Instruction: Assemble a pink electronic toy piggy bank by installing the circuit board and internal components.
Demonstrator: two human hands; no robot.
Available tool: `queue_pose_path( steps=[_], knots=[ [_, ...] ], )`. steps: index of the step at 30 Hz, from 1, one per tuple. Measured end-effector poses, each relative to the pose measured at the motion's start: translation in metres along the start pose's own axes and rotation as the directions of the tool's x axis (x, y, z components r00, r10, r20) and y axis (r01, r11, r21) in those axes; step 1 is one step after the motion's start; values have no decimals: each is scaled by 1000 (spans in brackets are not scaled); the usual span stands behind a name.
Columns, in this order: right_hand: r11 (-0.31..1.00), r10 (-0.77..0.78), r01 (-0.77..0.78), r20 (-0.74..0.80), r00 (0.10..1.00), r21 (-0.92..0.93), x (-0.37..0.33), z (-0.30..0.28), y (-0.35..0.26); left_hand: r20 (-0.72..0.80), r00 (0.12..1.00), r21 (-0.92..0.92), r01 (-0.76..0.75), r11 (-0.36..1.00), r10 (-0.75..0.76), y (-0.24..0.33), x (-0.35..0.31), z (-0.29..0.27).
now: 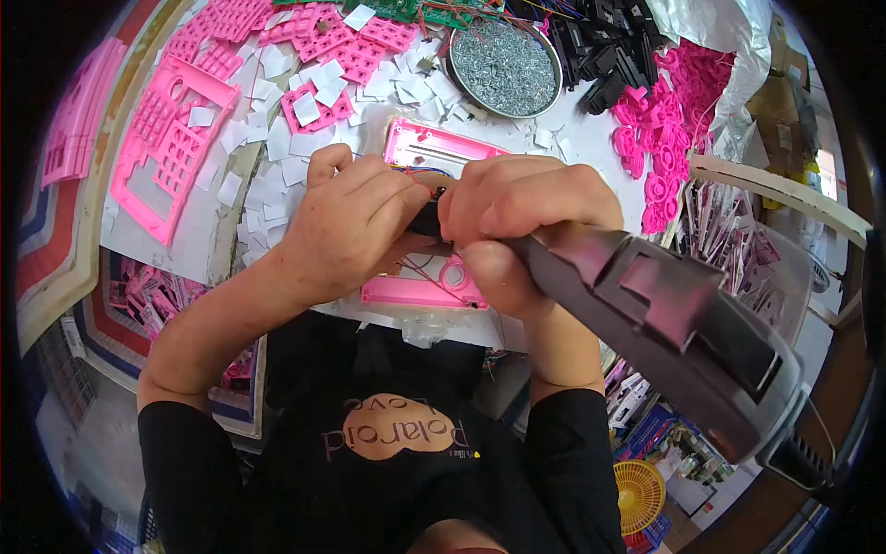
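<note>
My right hand [535, 217] is closed around the front of a black corded electric screwdriver [660, 319]. The tool's body slants toward the lower right, close to the camera. My left hand [355, 222] has its fingers bent, pinching a small black part [426, 220] close to the right fingertips. Under both hands lies a pink plastic housing [415, 294], with thin coloured wires inside it. The hands cover its middle, and the screwdriver's tip is hidden behind the right fingers.
A round metal dish of screws [506, 66] stands beyond my hands. White paper squares [277, 138] are scattered leftward, near pink keypad panels [175, 138]. Pink ring-shaped parts [660, 148] lie to the right, below black plastic parts [614, 42]. A yellow basket [639, 497] sits low on the right.
</note>
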State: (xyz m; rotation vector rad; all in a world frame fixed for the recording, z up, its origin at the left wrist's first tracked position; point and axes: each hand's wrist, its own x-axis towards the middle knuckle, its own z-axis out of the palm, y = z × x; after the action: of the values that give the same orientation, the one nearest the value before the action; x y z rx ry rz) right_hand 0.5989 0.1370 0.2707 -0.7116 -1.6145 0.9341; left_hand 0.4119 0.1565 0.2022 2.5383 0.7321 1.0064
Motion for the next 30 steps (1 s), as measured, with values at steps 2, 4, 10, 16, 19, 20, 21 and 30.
queue_pose_path(
  steps=[2, 4, 10, 16, 19, 20, 21, 30],
  knots=[
    [997, -25, 21, 58, 998, 75, 3, -5, 5, 4, 1000, 21, 1, 1000, -1, 0, 0, 0],
    [986, -72, 47, 156, 985, 158, 10, -24, 12, 19, 1000, 52, -4, 999, 3, 1, -2, 0],
    [914, 398, -389, 72, 915, -114, -25, -58, -3, 43, 999, 36, 17, 999, -19, 3, 1, -4],
    [721, 324, -136, 157, 933, -680, -65, -57, 4, 119, 991, 77, 53, 996, -62, 2, 0, -1],
    [749, 218, -63, 156, 963, -659, -62, -56, 11, 191, 968, -58, 177, 983, -163, -6, 0, -8],
    [768, 202, -71, 136, 970, -637, -59, -56, 12, 103, 961, -227, 274, 935, -257, -5, -3, -1],
    [797, 218, -105, 122, 968, -595, -53, -58, 13, 35, 930, -386, 350, 854, -365, -1, -12, 11],
    [441, 837, -800, -137, 530, -406, -3, -65, 19, 52, 889, -424, 432, 796, -455, 4, -10, 14]
  ],
)
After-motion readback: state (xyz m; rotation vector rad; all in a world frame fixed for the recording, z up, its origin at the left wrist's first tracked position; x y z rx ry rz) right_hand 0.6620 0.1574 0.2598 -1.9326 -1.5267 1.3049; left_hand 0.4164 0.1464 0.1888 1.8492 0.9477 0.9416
